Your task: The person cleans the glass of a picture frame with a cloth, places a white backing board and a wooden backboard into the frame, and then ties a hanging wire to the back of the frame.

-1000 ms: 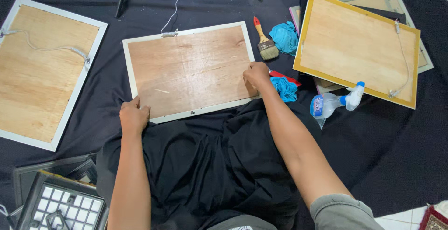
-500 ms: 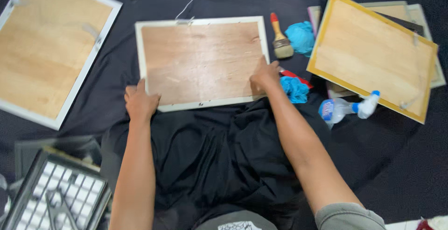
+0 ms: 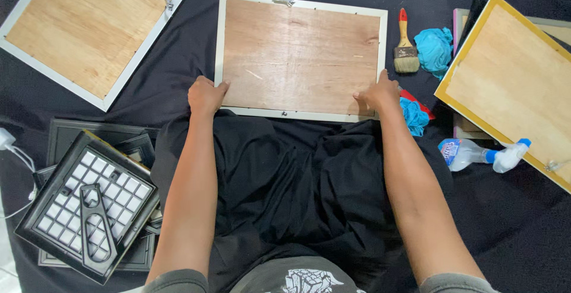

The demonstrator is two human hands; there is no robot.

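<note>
Currently we've got the white-framed picture frame (image 3: pixel 300 55) face-down on the black cloth (image 3: pixel 297 180) dead ahead, long axis left-right, left hand (image 3: pixel 205 95) gripping its near-left corner, right hand (image 3: pixel 376 94) pressed on near-right corner, both equally near

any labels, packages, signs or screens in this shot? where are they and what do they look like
Spray bottle: lying on its side on the black cloth at right, below the yellow-edged frame; clear plastic, white trigger head, blue collar, with a blue and white label band round its body.
Shirt print: bottom centre, on the person's grey shirt; a white graphic, only partly in view.
No signs or screens show.
</note>
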